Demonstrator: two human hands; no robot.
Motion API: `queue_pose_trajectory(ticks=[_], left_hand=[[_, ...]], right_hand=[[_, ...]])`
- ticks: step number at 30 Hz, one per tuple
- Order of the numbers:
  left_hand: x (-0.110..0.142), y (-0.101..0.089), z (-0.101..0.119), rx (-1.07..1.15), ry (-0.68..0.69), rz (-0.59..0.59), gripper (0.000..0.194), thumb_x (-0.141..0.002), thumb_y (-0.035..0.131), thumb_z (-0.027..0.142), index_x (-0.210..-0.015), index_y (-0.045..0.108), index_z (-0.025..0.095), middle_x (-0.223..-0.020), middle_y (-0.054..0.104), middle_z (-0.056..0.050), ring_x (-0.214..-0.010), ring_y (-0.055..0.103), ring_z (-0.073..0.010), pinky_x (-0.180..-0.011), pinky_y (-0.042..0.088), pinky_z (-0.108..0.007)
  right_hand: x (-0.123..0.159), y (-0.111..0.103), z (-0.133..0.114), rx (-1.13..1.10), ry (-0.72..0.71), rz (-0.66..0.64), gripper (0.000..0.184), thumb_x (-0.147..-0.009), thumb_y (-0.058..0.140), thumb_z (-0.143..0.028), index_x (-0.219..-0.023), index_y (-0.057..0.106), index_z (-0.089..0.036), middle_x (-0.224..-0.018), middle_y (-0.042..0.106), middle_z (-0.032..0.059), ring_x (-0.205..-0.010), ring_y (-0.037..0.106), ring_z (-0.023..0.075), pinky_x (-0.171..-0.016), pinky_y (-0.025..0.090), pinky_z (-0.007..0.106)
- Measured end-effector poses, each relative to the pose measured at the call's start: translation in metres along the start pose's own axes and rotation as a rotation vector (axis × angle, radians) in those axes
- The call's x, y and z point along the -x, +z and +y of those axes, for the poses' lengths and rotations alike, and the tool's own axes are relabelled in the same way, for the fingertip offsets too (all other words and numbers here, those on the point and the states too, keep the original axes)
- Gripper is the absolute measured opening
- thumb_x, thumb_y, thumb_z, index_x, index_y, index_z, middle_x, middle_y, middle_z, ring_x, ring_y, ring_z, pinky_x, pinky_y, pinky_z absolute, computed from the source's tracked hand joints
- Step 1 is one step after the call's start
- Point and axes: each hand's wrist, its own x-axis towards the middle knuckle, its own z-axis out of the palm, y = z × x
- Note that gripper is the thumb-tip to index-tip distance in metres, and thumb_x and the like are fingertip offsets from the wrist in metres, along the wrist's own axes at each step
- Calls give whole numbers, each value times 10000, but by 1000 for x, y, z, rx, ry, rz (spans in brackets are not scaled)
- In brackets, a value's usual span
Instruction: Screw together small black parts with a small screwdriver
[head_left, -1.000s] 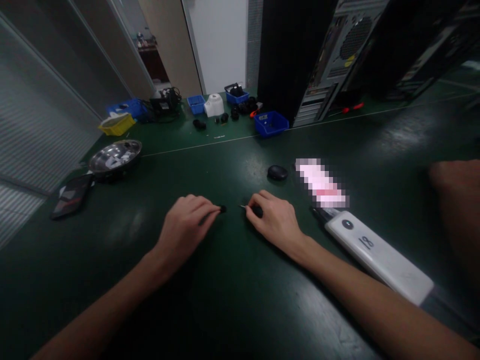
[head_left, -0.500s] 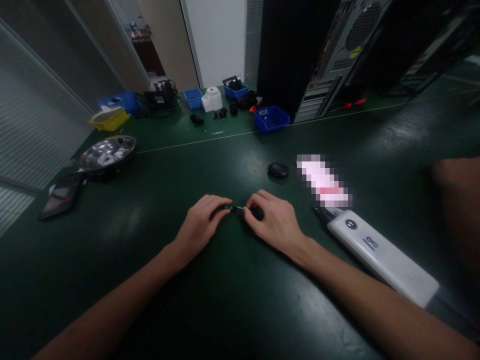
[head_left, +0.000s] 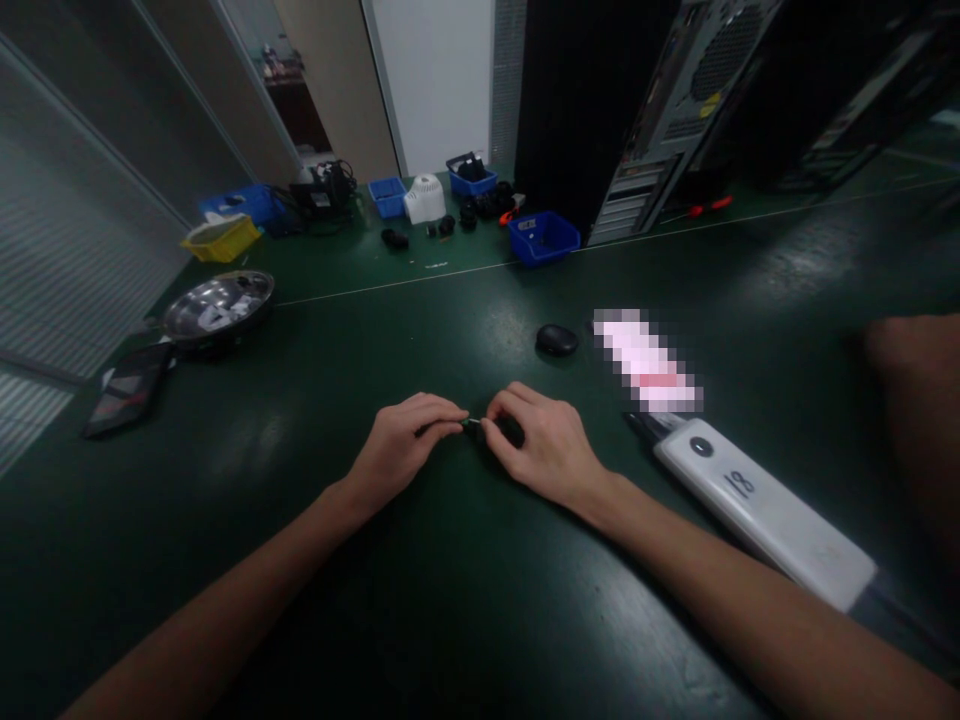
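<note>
Center of the frame: the left hand [head_left: 401, 435] pinches a small green part [head_left: 465, 422] between thumb and fingers, its tips closed and the part mostly hidden. Just to its right, the right hand [head_left: 547, 440] closes thumb and fingertips on a thin metallic piece [head_left: 475, 421], which points left toward the part; whether the two touch cannot be told. A dark shape shows within the curl of the right hand. Above right of center lies a black mouse [head_left: 556, 340] on the green table [head_left: 360, 640]. Right: a white casing [head_left: 765, 510], marked 18, lies slantwise below a pixelated pink-and-white patch [head_left: 649, 362]. Right edge: another person's hand [head_left: 919, 350], blurred. Upper left: a metal bowl [head_left: 259, 290] holding pale scraps. Upper center: a blue bin [head_left: 544, 250].
</note>
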Motion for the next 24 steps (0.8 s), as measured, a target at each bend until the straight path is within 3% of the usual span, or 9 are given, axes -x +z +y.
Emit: queue_pose_trajectory(ticks=[9,15,24], left_hand=[[1,6,4,-61,65,-7,204,-974,606,206,-1133,732,233,-1113,721,-38,-1034,655,-178,-917,563,-367],[2,5,8,-160,57,-2,336,-1001,551,204,-1321,633,262,-1163,655,-50,-1060,593,-182,-903,534,-360],[-2,9,9,-405,18,-188,494,-1002,473,177,-1489,476,258,-1154,563,-87,-998,515,-218,-811,474,-379]], right_hand=[[1,2,-2,35,-65,-28,170,-992,523,-330,-962,638,-208,-958,652,19,-751,583,138,-673,367,271],[1,0,-1,37,-26,50,169,-999,517,-335,-958,624,-211,-965,657,17,-748,586,138,-663,368,274],[-1,0,2,258,48,28,164,-975,541,-346,-933,645,-226,-949,656,20,-702,570,152,-572,278,303]])
